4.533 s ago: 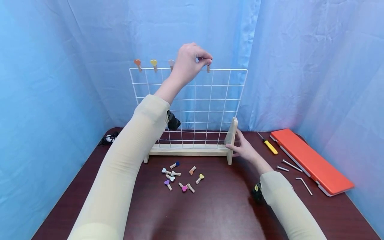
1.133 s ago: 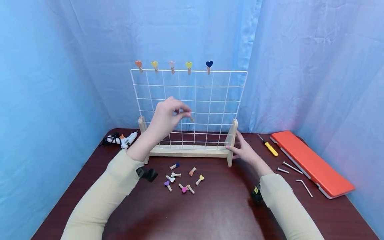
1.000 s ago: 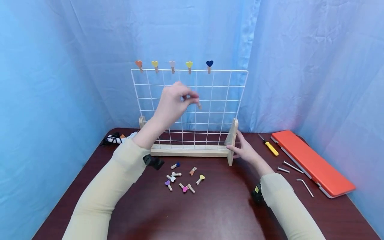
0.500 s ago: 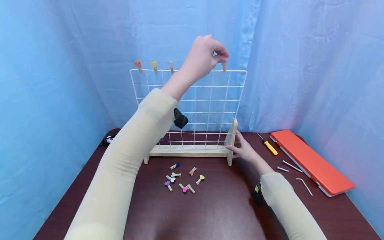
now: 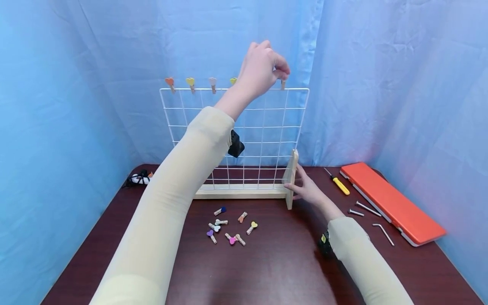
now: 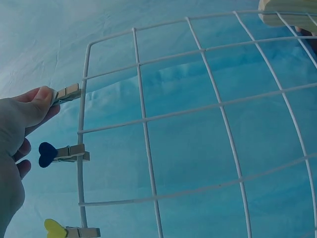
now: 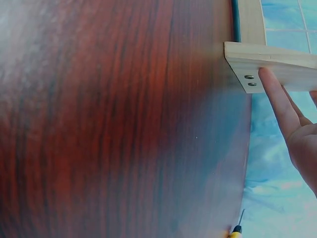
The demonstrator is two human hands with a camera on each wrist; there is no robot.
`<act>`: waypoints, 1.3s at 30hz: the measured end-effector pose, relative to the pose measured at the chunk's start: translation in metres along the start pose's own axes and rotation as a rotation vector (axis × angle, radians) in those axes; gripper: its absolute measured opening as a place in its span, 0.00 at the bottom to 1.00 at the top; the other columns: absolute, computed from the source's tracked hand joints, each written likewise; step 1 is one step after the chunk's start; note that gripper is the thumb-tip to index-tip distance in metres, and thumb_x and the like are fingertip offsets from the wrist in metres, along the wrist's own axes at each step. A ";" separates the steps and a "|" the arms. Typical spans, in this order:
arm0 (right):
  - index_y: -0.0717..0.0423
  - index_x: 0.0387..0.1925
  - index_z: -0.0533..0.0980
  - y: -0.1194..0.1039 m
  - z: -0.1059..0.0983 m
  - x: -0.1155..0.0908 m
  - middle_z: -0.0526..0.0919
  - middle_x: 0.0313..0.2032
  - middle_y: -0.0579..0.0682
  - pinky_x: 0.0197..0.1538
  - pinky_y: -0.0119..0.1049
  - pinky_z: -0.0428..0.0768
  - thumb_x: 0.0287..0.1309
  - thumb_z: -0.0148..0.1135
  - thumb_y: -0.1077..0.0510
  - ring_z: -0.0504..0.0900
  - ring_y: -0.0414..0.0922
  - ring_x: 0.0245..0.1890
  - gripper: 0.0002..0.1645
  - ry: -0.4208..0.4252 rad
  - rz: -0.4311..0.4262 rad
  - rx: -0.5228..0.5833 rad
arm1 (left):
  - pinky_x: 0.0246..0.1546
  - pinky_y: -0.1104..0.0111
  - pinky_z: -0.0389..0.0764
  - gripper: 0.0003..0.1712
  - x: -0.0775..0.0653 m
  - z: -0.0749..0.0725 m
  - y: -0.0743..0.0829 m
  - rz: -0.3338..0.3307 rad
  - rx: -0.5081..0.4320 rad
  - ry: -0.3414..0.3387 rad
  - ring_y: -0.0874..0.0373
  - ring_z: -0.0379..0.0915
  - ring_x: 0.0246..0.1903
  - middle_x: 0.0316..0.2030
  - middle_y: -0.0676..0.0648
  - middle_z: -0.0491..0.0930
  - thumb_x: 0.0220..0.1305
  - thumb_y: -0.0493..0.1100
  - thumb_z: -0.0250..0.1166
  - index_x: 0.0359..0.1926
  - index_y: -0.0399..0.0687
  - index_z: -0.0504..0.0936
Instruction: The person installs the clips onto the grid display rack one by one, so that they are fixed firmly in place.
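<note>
My left hand [image 5: 261, 70] pinches a small wooden clothespin [image 6: 69, 92] at the top wire of a white wire grid [image 5: 244, 126]; fingers cover most of its head. Beside it on that wire, a clothespin with a dark blue heart [image 6: 48, 154] shows in the left wrist view. Clothespins with orange [image 5: 169, 81], yellow [image 5: 190, 81] and pale pink [image 5: 212, 80] hearts sit further left, and another yellow one [image 6: 55, 229] follows. My right hand [image 5: 309, 190] holds the stand's right wooden upright [image 5: 291, 178], thumb across its front, other fingers partly hidden behind.
Several loose heart clothespins lie on the dark table before the stand, among them a pink one [image 5: 232, 240] and a purple one [image 5: 210, 233]. At right are a yellow screwdriver [image 5: 341, 186], bolts [image 5: 367, 208], a hex key [image 5: 383, 234] and an orange case [image 5: 392, 203]. A glue gun [image 5: 140, 180] is at back left.
My left hand has carried a clothespin up and right from mid-grid to the top wire, right of the dark blue one. One white-heart clothespin has left the table pile. My right hand has stayed put.
</note>
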State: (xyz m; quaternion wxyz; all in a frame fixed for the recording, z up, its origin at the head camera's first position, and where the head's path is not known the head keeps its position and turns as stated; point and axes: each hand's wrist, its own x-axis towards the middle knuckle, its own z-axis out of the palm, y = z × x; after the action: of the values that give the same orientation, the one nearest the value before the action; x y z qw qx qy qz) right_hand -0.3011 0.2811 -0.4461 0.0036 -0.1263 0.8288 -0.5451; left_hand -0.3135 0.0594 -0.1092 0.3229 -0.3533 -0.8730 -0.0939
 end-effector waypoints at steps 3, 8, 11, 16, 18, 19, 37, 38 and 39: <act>0.19 0.63 0.41 0.000 0.001 0.000 0.53 0.63 0.55 0.28 0.45 0.80 0.50 0.62 0.47 0.63 0.61 0.57 0.49 0.007 0.010 -0.001 | 0.45 0.68 0.56 0.11 -0.001 0.001 -0.001 0.011 0.033 -0.015 0.60 0.60 0.37 0.36 0.64 0.81 0.59 0.54 0.55 0.38 0.65 0.84; 0.19 0.63 0.41 -0.001 0.002 -0.002 0.52 0.64 0.55 0.29 0.46 0.80 0.50 0.62 0.46 0.63 0.61 0.57 0.49 0.008 0.010 -0.001 | 0.46 0.67 0.55 0.12 -0.002 0.005 -0.002 0.030 0.055 -0.027 0.59 0.59 0.38 0.36 0.65 0.81 0.60 0.54 0.55 0.38 0.66 0.83; 0.21 0.64 0.41 -0.005 0.002 -0.003 0.52 0.64 0.56 0.29 0.46 0.80 0.51 0.62 0.49 0.62 0.62 0.57 0.49 0.001 0.012 0.008 | 0.46 0.67 0.55 0.13 -0.004 0.007 -0.003 0.027 0.032 -0.012 0.59 0.59 0.38 0.37 0.64 0.81 0.59 0.56 0.54 0.40 0.65 0.83; 0.30 0.66 0.40 -0.022 0.003 -0.008 0.50 0.64 0.59 0.30 0.49 0.79 0.54 0.60 0.55 0.61 0.64 0.57 0.49 -0.016 0.024 0.024 | 0.49 0.67 0.54 0.19 -0.009 0.006 -0.007 -0.002 -0.028 0.002 0.60 0.60 0.41 0.41 0.63 0.79 0.56 0.60 0.54 0.46 0.65 0.80; 0.32 0.67 0.39 -0.029 0.004 -0.011 0.50 0.64 0.59 0.30 0.49 0.79 0.55 0.59 0.56 0.61 0.65 0.57 0.49 -0.021 0.030 0.023 | 0.50 0.67 0.54 0.21 -0.014 0.003 -0.009 0.006 -0.062 0.028 0.61 0.61 0.42 0.42 0.63 0.79 0.54 0.61 0.55 0.47 0.64 0.79; 0.33 0.67 0.39 -0.031 0.004 -0.012 0.50 0.64 0.59 0.30 0.49 0.79 0.55 0.59 0.57 0.61 0.64 0.57 0.49 -0.021 0.032 0.021 | 0.50 0.67 0.54 0.21 -0.017 0.002 -0.009 0.019 -0.080 0.046 0.61 0.61 0.42 0.43 0.63 0.79 0.54 0.61 0.55 0.47 0.64 0.79; 0.24 0.65 0.40 -0.008 0.003 -0.004 0.50 0.65 0.55 0.28 0.46 0.80 0.55 0.59 0.54 0.63 0.63 0.56 0.48 0.017 0.025 -0.009 | 0.51 0.64 0.66 0.20 -0.170 0.051 -0.011 0.280 -0.385 -0.013 0.57 0.69 0.48 0.44 0.51 0.79 0.54 0.48 0.64 0.48 0.48 0.78; 0.24 0.65 0.40 -0.008 0.002 -0.005 0.50 0.65 0.56 0.28 0.46 0.80 0.55 0.59 0.53 0.63 0.63 0.56 0.48 0.017 0.024 -0.007 | 0.50 0.63 0.66 0.21 -0.184 0.059 -0.013 0.259 -0.369 -0.048 0.57 0.68 0.48 0.45 0.51 0.78 0.54 0.49 0.64 0.49 0.49 0.77; 0.24 0.65 0.40 -0.007 0.002 -0.005 0.50 0.65 0.56 0.28 0.46 0.80 0.55 0.59 0.53 0.63 0.63 0.56 0.48 0.013 0.023 -0.007 | 0.49 0.62 0.67 0.22 -0.197 0.067 -0.016 0.234 -0.359 -0.087 0.57 0.68 0.48 0.45 0.51 0.78 0.54 0.50 0.64 0.50 0.50 0.77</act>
State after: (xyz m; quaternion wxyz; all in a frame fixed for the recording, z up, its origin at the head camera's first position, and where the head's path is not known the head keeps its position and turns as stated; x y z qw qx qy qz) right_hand -0.2940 0.2779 -0.4409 0.0038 -0.1133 0.8322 -0.5428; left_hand -0.2507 -0.0362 -0.2840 0.2255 -0.5077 -0.8084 -0.1944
